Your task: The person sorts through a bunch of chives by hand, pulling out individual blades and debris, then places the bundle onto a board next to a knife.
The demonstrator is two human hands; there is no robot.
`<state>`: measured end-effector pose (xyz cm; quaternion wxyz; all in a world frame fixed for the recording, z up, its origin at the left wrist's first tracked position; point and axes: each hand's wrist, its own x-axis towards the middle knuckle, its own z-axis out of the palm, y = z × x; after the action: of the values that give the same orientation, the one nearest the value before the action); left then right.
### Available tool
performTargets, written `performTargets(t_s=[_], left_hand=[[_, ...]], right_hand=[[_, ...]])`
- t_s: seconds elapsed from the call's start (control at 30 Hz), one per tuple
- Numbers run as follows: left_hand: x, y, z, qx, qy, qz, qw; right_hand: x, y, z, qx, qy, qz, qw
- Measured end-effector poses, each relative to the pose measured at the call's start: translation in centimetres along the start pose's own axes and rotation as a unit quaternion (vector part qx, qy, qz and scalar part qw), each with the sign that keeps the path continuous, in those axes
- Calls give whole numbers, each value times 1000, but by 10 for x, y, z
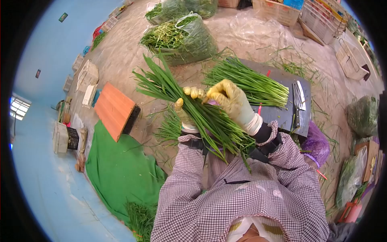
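Observation:
My left hand (186, 109), in a yellowed glove, is wrapped round a loose bunch of garlic chives (169, 86). The bunch slants from the upper left down toward my lap. Over its right side, my gloved right hand (234, 103) is closed in a pinch close to the left fingertips; whatever the pinch holds is too small to make out. To the right, a neat pile of garlic chives (250, 82) lies on a dark grey board (284, 117). A knife (298, 105) with a black handle rests on that board, beside the pile.
Plastic bags of trimmings (193, 44) stand on the floor ahead. An orange board (115, 109) and a green cloth (121, 161) are at the left. A purple mesh bag (316, 145) sits by the grey board. Crates (278, 12) line the back right, and loose leaves litter the floor.

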<state>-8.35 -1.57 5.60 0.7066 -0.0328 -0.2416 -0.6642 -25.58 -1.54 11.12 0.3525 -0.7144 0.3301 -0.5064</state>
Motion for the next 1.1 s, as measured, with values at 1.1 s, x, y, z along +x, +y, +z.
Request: performTargets(t_s=[1.1], left_hand=[[22,26,-10,-128,-147,-18,981]], right_hand=[[-149,52,-50,13,37,215,976]])
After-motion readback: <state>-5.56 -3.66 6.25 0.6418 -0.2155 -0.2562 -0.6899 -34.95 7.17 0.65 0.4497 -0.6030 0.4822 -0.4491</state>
